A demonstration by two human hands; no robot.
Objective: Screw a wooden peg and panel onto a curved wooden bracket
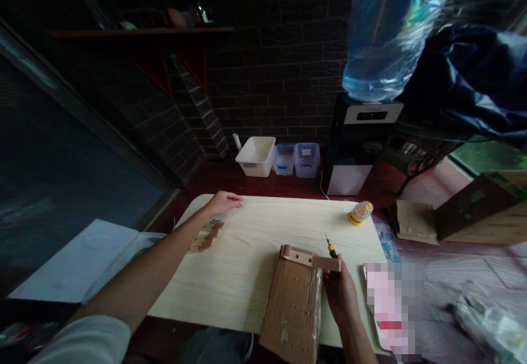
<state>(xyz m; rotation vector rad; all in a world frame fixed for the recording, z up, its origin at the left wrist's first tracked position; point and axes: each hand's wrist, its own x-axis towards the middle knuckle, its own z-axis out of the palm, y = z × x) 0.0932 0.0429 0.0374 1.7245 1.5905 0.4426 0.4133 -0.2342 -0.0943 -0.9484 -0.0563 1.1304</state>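
My left hand (223,202) reaches over the far left of the table, its fingertips pinched together. Something small and thin may be between them, too small to name. Just below it are a small shiny metal heap (214,222) and notched wooden pieces (212,238), partly behind my forearm. My right hand (342,292) is closed around a yellow-and-black screwdriver (331,250), whose tip points up and away. The same hand touches the right end of a wooden bar (302,256) with dark holes. That bar lies across the far end of a cardboard box (292,309).
The pale wooden table (255,232) carries a clear jar with yellow parts (360,213) at its far right. A pink item (382,303) lies by the right edge. Beyond stand plastic bins (255,158), a water dispenser (349,150) and an open cardboard carton (481,205).
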